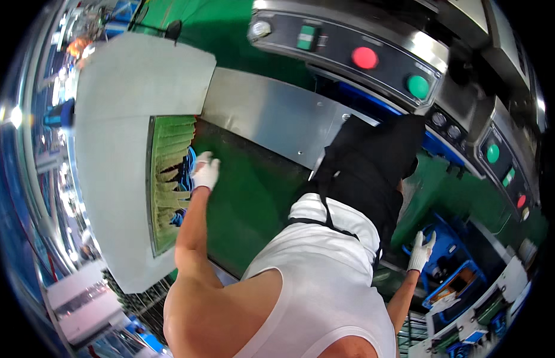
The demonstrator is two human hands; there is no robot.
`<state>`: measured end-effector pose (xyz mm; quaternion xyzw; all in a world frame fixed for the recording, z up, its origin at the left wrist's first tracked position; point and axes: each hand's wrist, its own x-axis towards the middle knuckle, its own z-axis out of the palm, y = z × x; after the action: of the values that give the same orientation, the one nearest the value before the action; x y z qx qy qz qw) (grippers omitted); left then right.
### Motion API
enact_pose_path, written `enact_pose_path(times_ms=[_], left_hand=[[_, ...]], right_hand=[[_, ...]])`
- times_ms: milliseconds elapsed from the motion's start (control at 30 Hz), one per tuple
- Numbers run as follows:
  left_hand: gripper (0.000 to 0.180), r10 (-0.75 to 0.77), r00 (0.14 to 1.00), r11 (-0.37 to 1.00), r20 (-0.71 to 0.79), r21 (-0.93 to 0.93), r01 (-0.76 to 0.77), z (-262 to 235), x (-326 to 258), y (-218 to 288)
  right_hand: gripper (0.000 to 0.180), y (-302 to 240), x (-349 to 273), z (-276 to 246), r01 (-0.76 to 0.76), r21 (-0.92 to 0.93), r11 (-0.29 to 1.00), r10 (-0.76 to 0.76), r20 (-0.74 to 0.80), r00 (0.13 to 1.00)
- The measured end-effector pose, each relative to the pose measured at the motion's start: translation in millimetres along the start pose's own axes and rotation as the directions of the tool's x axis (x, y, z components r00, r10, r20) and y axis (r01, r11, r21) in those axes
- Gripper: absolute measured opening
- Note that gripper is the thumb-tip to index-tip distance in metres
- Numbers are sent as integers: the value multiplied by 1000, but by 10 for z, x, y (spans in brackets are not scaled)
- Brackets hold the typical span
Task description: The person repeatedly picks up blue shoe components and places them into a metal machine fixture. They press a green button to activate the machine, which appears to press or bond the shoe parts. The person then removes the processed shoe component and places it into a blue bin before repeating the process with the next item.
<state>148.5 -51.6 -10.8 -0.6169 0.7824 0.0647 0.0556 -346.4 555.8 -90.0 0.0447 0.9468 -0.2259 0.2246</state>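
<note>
Grey machine housing (128, 107) spreads above and to the left of the left hand (206, 172), whose gloved fingers curl at the edge of its opening, touching blue cables (186, 170) beside green bristle rows (170, 179). Well apart, the gloved right hand (420, 250) hangs with fingers spread just above a blue tray (453, 262).

This is a factory floor, an industrial workshop built around large machinery. A steel control panel (349, 48) with big round red and green push buttons (365, 58) curves along the far edge, and a second panel (507, 167) with more buttons stands to the right. A green conveyor belt (247, 191) runs under a bare metal plate (271, 113) into a grey machine housing (119, 119). Blue crates (453, 262) sit at the lower right, and the floor is painted green.
</note>
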Motion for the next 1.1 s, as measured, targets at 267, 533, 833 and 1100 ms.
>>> enact_pose_path(times_ms=[267, 533, 833, 1100], left_hand=[[73, -772, 629, 635, 87, 136, 760, -313, -166, -1844], [92, -650, 743, 752, 159, 269, 601, 194, 73, -2068], [74, -471, 864, 738, 179, -456, 497, 206, -383, -195], [29, 77, 977, 987, -201, -124, -103, 150, -84, -203]], right_hand=[[74, -12, 603, -321, 125, -299, 946, -99, 100, 990], [74, -733, 820, -644, 90, -356, 930, -32, 167, 985], [64, -1836, 377, -267, 462, -203, 864, -411, 247, 877], [67, -4046, -1160, 513, 684, 325, 653, -724, 531, 440]])
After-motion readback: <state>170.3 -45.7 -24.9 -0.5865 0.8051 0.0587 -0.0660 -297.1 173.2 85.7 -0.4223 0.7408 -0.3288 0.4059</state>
